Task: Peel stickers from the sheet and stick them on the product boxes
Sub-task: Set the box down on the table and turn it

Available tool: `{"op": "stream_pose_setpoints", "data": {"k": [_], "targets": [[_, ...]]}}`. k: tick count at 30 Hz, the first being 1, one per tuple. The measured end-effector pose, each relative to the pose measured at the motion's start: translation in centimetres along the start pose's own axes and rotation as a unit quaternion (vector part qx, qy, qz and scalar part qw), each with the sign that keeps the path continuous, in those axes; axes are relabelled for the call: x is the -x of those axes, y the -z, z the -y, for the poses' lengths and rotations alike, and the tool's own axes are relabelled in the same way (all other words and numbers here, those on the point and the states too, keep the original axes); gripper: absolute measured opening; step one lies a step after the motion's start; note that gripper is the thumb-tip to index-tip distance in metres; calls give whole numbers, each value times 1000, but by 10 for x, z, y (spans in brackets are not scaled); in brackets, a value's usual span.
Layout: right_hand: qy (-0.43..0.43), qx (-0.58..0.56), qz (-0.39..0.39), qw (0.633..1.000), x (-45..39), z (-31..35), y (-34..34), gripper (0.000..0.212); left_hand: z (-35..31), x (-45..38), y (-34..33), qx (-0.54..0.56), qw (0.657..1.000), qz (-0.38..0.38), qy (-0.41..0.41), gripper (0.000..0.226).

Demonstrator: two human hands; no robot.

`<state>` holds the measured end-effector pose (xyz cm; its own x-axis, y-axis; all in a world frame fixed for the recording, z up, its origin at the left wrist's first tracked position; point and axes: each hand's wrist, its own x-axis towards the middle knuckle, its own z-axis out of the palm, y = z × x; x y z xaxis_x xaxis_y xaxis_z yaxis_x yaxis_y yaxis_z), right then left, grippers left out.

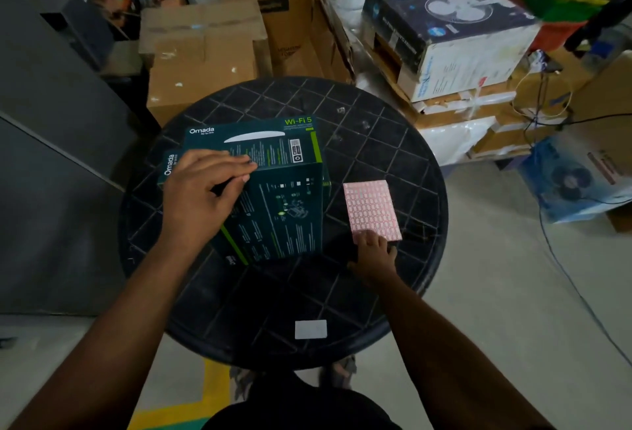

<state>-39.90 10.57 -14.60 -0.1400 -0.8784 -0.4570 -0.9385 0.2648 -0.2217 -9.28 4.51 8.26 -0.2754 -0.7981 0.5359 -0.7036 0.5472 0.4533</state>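
Observation:
Dark green Omada product boxes are stacked on a round black table [393,142]. The top box [284,210] lies askew over a lower box [266,140] marked Wi-Fi 5. My left hand [205,190] rests flat on the top box's far left corner, fingers pointing right. A pink sticker sheet [371,207] with a grid of small labels lies to the right of the boxes. My right hand [372,255] has its fingertips on the sheet's near edge, fingers bent; whether it pinches a sticker is hidden.
A small white label [310,329] lies on the table near its front edge. Brown cartons [201,53] stand behind the table. Fan boxes [451,29] and cables are stacked at the right. A grey cabinet [51,121] stands at the left.

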Motion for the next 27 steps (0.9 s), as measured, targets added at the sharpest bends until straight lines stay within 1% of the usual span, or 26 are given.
{"op": "stream_pose_setpoints", "data": {"k": [2,3,6,7,9,10,11,12,14,16,18,21,25,27], "targets": [[2,-5,-57,998,1,0,2,63,-1,1,-2,-1,1000,-6,7,16],[-1,-9,-68,998,1,0,4,61,-2,2,-3,-2,1000,-10,10,16],[-15,-25,-42,999,2,0,2,69,-5,3,-5,2,1000,-17,14,17],[-16,-29,-33,999,4,-1,0,67,-5,3,-4,3,1000,-17,15,17],[-17,-28,-47,998,6,-5,-5,53,-5,3,-3,6,1000,-18,18,17],[-25,-33,-63,997,6,-6,-6,46,-5,3,-3,7,1000,-19,20,17],[-48,-47,-78,995,6,-7,-6,43,-5,3,-2,8,1000,-19,21,17],[-88,-70,-92,989,7,-6,-5,45,-6,2,-2,9,1000,-19,22,17],[-196,-123,-108,967,8,-5,-1,60,-6,2,-3,11,1000,-19,22,17],[-270,-142,-96,947,8,-3,2,77,-6,2,-4,10,1000,-18,21,17],[-299,-149,-88,938,5,-3,1,88,-6,3,-4,6,1000,-18,19,17],[-320,-180,-85,926,-3,-3,-4,97,-6,6,-2,1,1000,-15,14,17],[-360,-282,-80,885,-11,0,1,98,-7,7,-1,5,1000,-17,12,17],[-370,-297,-81,876,-15,-4,4,95,-7,5,-1,6,1000,-15,12,17]]}}
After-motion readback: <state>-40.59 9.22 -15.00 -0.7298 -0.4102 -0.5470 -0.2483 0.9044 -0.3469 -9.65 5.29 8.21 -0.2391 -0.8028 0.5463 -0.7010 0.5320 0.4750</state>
